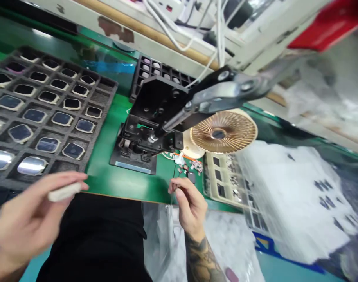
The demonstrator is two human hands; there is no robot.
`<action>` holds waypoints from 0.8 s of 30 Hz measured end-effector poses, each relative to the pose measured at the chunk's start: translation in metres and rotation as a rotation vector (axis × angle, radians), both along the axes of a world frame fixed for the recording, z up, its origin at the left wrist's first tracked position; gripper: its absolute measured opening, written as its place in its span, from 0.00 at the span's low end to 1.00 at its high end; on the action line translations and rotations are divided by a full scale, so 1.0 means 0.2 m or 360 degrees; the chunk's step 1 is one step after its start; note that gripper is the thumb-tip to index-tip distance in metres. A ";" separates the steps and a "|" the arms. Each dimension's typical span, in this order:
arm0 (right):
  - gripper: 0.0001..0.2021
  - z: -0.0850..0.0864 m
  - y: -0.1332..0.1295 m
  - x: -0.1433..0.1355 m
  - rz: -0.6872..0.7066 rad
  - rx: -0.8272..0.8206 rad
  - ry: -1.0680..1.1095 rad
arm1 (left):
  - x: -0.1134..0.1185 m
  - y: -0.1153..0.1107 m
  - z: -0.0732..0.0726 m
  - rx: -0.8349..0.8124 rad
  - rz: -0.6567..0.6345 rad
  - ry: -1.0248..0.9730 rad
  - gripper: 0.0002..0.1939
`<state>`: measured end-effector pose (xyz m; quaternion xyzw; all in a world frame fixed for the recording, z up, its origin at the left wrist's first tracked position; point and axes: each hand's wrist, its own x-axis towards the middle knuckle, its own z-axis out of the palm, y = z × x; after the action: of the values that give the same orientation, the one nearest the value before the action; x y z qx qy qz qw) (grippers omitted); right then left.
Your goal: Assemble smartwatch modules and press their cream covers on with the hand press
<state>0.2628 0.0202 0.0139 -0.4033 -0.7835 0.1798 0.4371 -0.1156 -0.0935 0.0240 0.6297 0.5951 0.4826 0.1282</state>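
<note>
My left hand (pixel 32 219) is closed around a pale watch case (pixel 65 192), seen nearly edge-on, close to the front edge of the foam tray. A thin dark tool (pixel 174 171), which looks like tweezers, stands up from the pinched fingers of my right hand (pixel 190 203) at the bench's front edge. Between the hands and farther back is a black clamp press (pixel 158 117) with a red handle (pixel 325 27). The grey foam tray (pixel 107 96) at left holds several square watch cases with dark, glossy faces.
A gold-coloured round fan (pixel 222 133) stands right of the press, near small loose parts (pixel 193 167). Farther right are a parts tray (pixel 206 184) and white sheets (pixel 287 196) bearing small dark pieces. Another black tray (pixel 134 88) sits behind the press. White cables (pixel 167 23) hang above.
</note>
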 end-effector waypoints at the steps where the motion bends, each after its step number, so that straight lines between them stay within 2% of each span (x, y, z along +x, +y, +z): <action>1: 0.11 0.00 -0.02 -0.03 0.0029 -0.0004 0.0176 | 0.10 0.03 -0.03 -0.0014 -0.0046 -0.0211 0.38; 2: 0.11 0.00 -0.03 -0.06 0.0021 0.0028 0.0303 | 0.21 0.09 -0.06 0.0036 -0.0131 -0.0430 0.36; 4: 0.08 -0.01 -0.04 -0.16 -0.0110 0.0217 0.0430 | 0.40 0.23 -0.10 -0.0131 -0.0416 -0.0743 0.28; 7: 0.10 -0.04 -0.05 -0.32 -0.0264 0.0491 0.0511 | 0.56 0.41 -0.11 -0.0419 -0.0624 -0.1096 0.19; 10: 0.13 -0.08 -0.06 -0.43 -0.0222 0.0433 0.0627 | 0.56 0.47 -0.12 -0.0522 -0.0640 -0.1138 0.19; 13: 0.10 -0.13 -0.07 -0.46 -0.0179 0.0235 0.0712 | 0.54 0.43 -0.12 -0.0519 -0.0605 -0.1067 0.24; 15: 0.08 -0.16 -0.06 -0.46 -0.0155 0.0178 0.0725 | 0.53 0.42 -0.12 -0.0527 -0.0601 -0.1086 0.25; 19: 0.08 -0.19 -0.04 -0.46 -0.0095 0.0242 0.0828 | 0.55 0.42 -0.13 -0.0515 -0.0607 -0.1115 0.20; 24: 0.12 -0.19 -0.04 -0.47 -0.0061 0.0244 0.0810 | 0.55 0.43 -0.13 -0.0420 -0.0604 -0.1057 0.19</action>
<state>0.1695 0.0127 -0.0242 -0.3255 -0.6519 0.2072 0.6528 -0.0049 -0.0083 -0.0013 0.5163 0.4513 0.5470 0.4801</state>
